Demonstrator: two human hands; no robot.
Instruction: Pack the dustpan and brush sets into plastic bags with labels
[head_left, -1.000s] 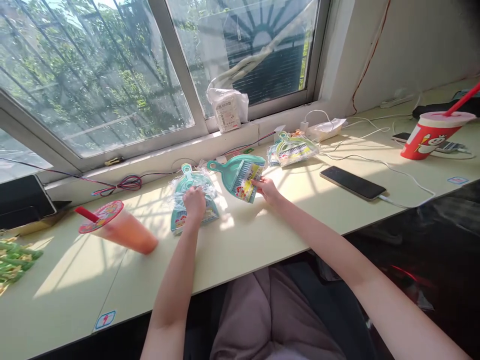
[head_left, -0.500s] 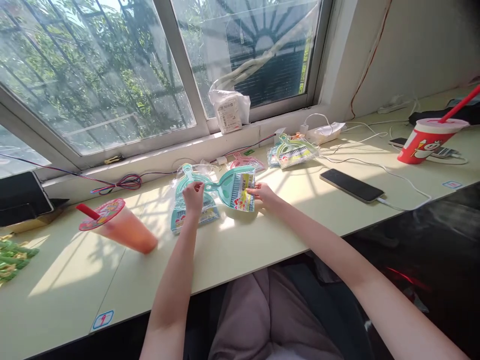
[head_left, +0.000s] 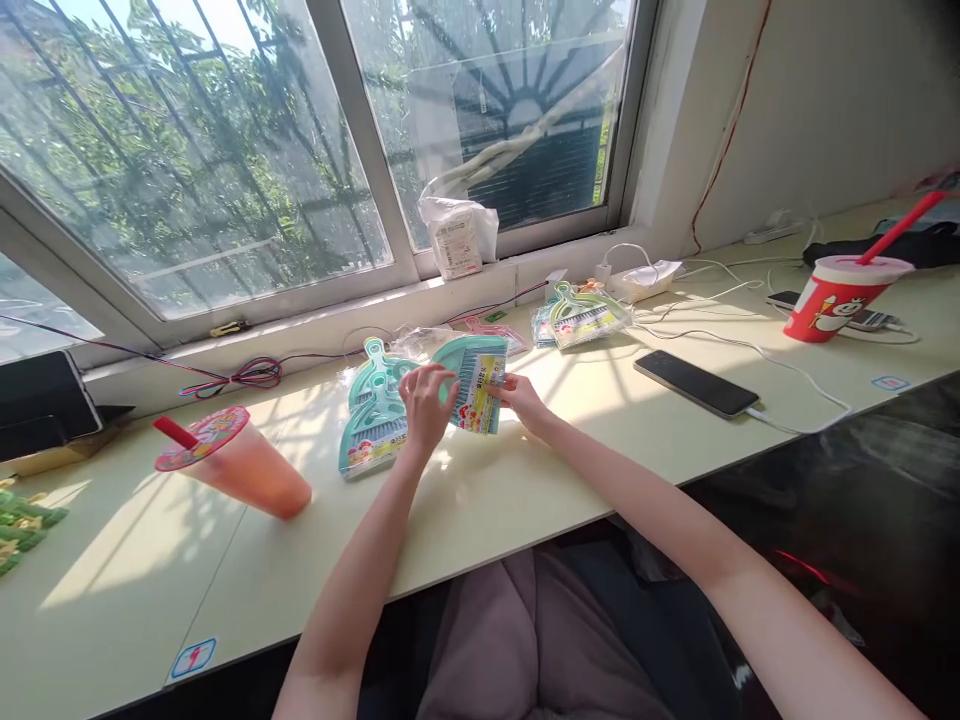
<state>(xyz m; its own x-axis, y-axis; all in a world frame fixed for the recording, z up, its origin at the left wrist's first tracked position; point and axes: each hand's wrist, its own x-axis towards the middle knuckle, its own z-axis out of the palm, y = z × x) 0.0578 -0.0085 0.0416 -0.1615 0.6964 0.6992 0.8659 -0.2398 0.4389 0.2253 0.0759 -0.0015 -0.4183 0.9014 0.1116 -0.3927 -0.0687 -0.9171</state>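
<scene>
A teal mini dustpan with a brush (head_left: 466, 362) and a yellow printed label is held tilted above the table. My right hand (head_left: 523, 402) pinches its right edge beside the label. Curled around the left, handle end is my left hand (head_left: 427, 402), its thumb against the pan; the handle is hidden behind the fingers. Just left of this hand, more teal dustpan sets (head_left: 369, 425) lie overlapped on the table, in clear wrapping. Behind the held set are a crumpled clear wrapper (head_left: 420, 340) and a pink dustpan set (head_left: 495, 332).
Wrapped green dustpan sets (head_left: 589, 318) lie farther back. A phone (head_left: 696, 383) with a white cable is to the right, near a red cup (head_left: 836, 300). At left stand an orange drink cup (head_left: 259, 465) and a dark tablet (head_left: 45, 405). A tissue pack (head_left: 457, 240) sits on the sill.
My left hand has slid right along the handle, closer to the pan, uncovering the sets lying on the table. The held dustpan has tilted and shifted slightly; my right hand keeps its edge.
</scene>
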